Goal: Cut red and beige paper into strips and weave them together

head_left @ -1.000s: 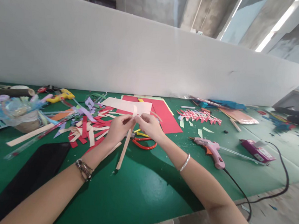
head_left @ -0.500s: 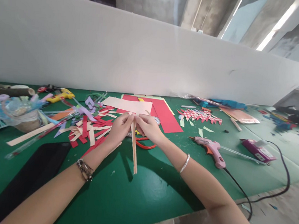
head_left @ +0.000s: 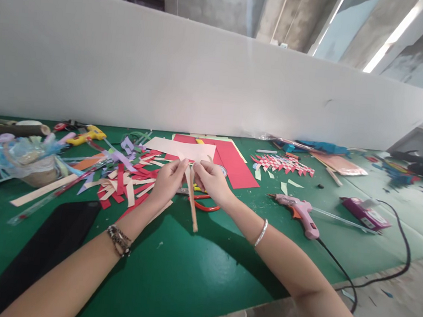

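Between my two hands hangs a pale peach paper strip (head_left: pixel 192 204), its lower end reaching down over the green table. My left hand (head_left: pixel 170 179) pinches its top from the left, thumb and forefinger pressed together. From the right, my right hand (head_left: pixel 210 181) pinches the same strip, its fingers curled. Scissors with red-orange handles (head_left: pixel 206 208) lie on the table just behind the strip, partly hidden by my right hand. To the left of my left hand is a pile of red and peach paper strips (head_left: pixel 130 188). Sheets of red paper (head_left: pixel 235 166) lie beyond my hands.
A pink glue gun (head_left: pixel 299 212) with a cord lies at right, near a purple power box (head_left: pixel 365 212). Woven red-and-white paper (head_left: pixel 283 164) sits behind it. At left are a yellow glue gun (head_left: pixel 88 135), a black flat object (head_left: pixel 41 256) and a wrapped pot (head_left: pixel 34 166).
The strip's lower end has risen a little and swung slightly right, and its halves look closer together. My hands have moved slightly apart at the fingertips.
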`<action>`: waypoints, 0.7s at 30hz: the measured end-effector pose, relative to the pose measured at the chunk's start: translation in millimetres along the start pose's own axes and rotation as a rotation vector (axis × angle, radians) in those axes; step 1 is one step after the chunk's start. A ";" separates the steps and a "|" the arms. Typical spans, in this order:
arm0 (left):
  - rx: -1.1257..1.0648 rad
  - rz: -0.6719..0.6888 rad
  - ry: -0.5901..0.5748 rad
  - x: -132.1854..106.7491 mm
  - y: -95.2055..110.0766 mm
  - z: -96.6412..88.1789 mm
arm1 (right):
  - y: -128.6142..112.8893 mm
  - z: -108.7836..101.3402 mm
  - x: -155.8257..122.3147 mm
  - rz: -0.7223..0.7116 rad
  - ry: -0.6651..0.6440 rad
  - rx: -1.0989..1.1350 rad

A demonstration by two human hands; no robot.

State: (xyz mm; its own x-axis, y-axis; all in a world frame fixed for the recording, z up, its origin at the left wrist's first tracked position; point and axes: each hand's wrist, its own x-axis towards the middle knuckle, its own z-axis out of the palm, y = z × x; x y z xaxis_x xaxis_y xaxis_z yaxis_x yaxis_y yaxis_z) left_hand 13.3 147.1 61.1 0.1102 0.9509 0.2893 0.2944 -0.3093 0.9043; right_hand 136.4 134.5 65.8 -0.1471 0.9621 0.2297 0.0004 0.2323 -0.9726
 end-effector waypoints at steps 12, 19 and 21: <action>0.132 0.117 -0.031 -0.4 -0.5 -0.4 | -1.6 -0.3 0.2 -0.013 -0.014 -0.031; 0.030 0.060 0.060 -0.1 1.6 -1.6 | 2.2 -1.3 0.0 0.015 -0.019 -0.007; -0.005 0.016 0.019 0.1 1.4 -0.8 | 2.3 -1.6 0.3 0.001 0.002 -0.014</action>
State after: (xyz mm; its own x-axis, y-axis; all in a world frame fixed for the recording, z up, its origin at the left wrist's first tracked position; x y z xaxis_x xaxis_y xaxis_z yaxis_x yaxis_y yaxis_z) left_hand 12.9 146.8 62.7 0.0965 0.9459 0.3098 0.2878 -0.3245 0.9010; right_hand 138.0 135.6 63.6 -0.1456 0.9625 0.2291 0.0146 0.2336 -0.9722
